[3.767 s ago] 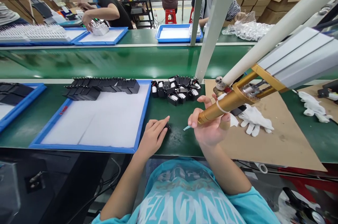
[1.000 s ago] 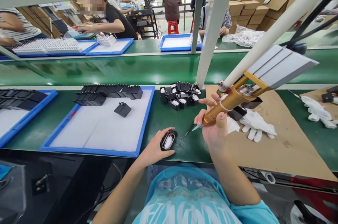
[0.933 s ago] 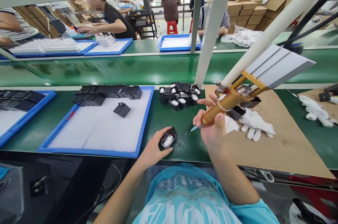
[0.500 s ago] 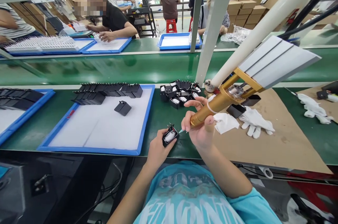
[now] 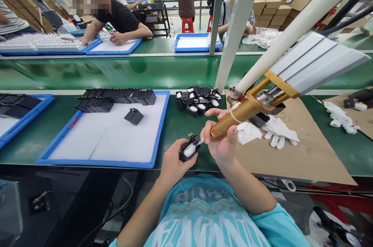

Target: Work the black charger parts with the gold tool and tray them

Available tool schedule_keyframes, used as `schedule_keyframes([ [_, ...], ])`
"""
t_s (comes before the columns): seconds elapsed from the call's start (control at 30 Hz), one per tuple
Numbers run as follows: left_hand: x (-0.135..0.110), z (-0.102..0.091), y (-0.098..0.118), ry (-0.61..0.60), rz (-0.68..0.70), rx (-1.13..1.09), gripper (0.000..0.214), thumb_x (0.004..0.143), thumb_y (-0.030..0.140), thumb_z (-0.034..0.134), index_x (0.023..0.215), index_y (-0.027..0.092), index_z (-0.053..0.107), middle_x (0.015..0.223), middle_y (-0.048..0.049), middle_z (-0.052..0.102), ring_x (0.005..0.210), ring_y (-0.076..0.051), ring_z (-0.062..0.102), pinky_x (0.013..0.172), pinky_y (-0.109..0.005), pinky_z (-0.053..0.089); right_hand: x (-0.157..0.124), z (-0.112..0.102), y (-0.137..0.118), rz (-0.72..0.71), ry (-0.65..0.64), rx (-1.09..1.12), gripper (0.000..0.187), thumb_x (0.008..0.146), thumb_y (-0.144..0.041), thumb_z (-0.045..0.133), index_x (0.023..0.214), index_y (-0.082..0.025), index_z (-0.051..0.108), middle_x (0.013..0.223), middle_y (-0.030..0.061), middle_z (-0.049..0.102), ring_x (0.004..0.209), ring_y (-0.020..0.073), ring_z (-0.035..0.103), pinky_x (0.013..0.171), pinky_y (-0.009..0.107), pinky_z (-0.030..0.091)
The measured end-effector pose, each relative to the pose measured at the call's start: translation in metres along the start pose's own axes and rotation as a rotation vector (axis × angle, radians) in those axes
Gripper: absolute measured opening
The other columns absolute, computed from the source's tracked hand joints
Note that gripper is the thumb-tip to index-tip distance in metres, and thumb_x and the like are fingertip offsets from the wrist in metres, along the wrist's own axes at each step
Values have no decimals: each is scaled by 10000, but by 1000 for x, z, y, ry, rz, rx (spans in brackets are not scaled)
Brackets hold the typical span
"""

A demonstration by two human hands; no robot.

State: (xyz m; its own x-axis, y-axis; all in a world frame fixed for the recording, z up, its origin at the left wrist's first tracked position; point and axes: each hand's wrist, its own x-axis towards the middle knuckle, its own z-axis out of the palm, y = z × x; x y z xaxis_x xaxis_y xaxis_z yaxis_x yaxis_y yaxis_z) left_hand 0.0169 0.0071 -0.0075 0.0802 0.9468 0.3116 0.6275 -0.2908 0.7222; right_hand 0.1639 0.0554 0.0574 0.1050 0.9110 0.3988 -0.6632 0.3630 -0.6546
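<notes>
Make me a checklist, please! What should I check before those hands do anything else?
1. Case held: ok, the left hand has its fingers around the black case.
2. Open side showing: ok, you can see the white part inside.
3. Tool held: ok, the gold tool is in the right hand.
4. Blue tip touching the case: cannot tell, it is at the edge but too small to be sure.
5. Gloves on: not ok, both hands are bare; a white glove lies on the brown sheet.
6. Tray cases all together: not ok, a lone case sits apart.
</notes>
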Motion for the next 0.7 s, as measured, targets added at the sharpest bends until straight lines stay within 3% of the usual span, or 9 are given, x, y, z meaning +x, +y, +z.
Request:
schedule_keyframes([
  [0.23, 0, 0, -2, -17, -73, -38, 324, 776, 327, 677, 1043, 220, 529, 935, -27, 709, 826, -185, 698, 719, -279, 537, -1, 5, -1, 7, 35, -37, 465, 827, -617, 551, 1155, -293, 492, 1051, 23, 616, 406, 48, 494, 361, 255, 471],
  [0.4, 3, 9, -4, -54, -126, -59, 343, 782, 339, 676, 1059, 227, 508, 948, -28, 730, 841, -198, 714, 715, -286, 539, -1, 10, 0, 18, 0, 53, 417, 844, -575, 559, 1144, -288, 524, 1050, 16, 616, 435, 58, 541, 389, 261, 484],
  [0.6, 10, 18, 4, -12, -73, -89, 332, 737, 315, 696, 1023, 220, 557, 913, -13, 716, 796, -185, 702, 683, -262, 534, -2, 18, 5, 34, -17, 25, 466, 821, -633, 543, 1146, -305, 477, 1057, 20, 606, 431, 63, 534, 382, 279, 501],
  [0.7, 12, 18, 6, 16, -49, -97, 361, 693, 276, 706, 1022, 219, 568, 917, -13, 710, 803, -186, 694, 694, -264, 534, -3, 19, 5, 37, -28, 7, 398, 836, -630, 521, 1051, -298, 477, 1046, 9, 598, 426, 58, 526, 380, 275, 497],
])
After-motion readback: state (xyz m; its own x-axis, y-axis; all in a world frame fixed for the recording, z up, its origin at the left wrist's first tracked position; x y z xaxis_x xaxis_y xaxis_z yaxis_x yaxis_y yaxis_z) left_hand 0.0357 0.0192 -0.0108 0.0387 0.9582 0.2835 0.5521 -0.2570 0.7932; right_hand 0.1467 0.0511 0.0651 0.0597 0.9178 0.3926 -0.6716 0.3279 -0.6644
